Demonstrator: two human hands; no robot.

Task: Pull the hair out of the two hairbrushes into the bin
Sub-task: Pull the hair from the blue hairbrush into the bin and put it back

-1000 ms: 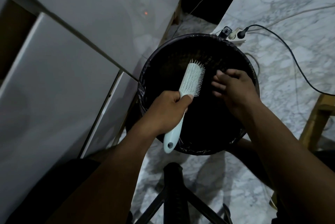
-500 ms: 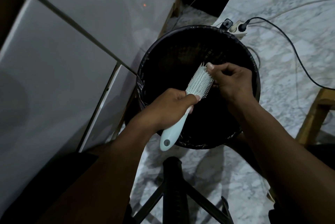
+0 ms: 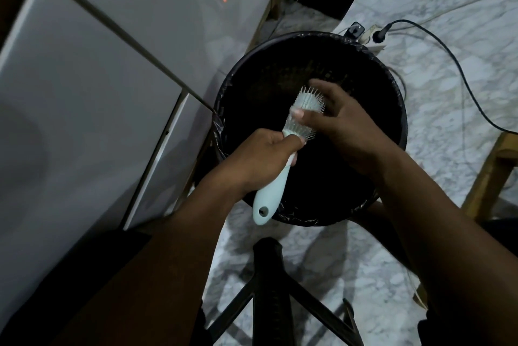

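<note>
Dim light, head cam looking down. Pale mint-green plastic hairbrush (image 3: 280, 174) w/ pin bristles held over round black bin lined w/ black plastic bag (image 3: 392, 110); brush head above bin opening, handle end w/ hang hole sticking out past near rim toward person. Brush tilted, head pointing up-away, bristles facing right.

Left hand (image 3: 260, 160) closed round brush at neck/upper handle, thumb lying along base of brush head. Firm wrap grip.

Right hand (image 3: 344, 124) laid across bristle side of brush head, thumb tip pressed on the brush's back near mid-head, fingers (image 3: 322, 86) reaching over the bristles toward the tip. Hand part-curled on brush head; whether it pinched any hair, can't tell, too dark. No hair strands distinguishable in bin interior either, just black w/ some brownish flecks on far inner wall.

Surroundings: bin stood on white-grey marbled floor (image 3: 448, 9). White cabinet panel w/ thin metal trim (image 3: 84, 93) to left, just beside bin. White power strip w/ black plug and black cable (image 3: 375, 35) behind bin's far rim, cable trailing off right. Wooden furniture leg (image 3: 487, 174) at right edge. Black stool/chair base w/ splayed legs (image 3: 269, 289) near bottom centre, between the forearms.

Second brush not in view.
</note>
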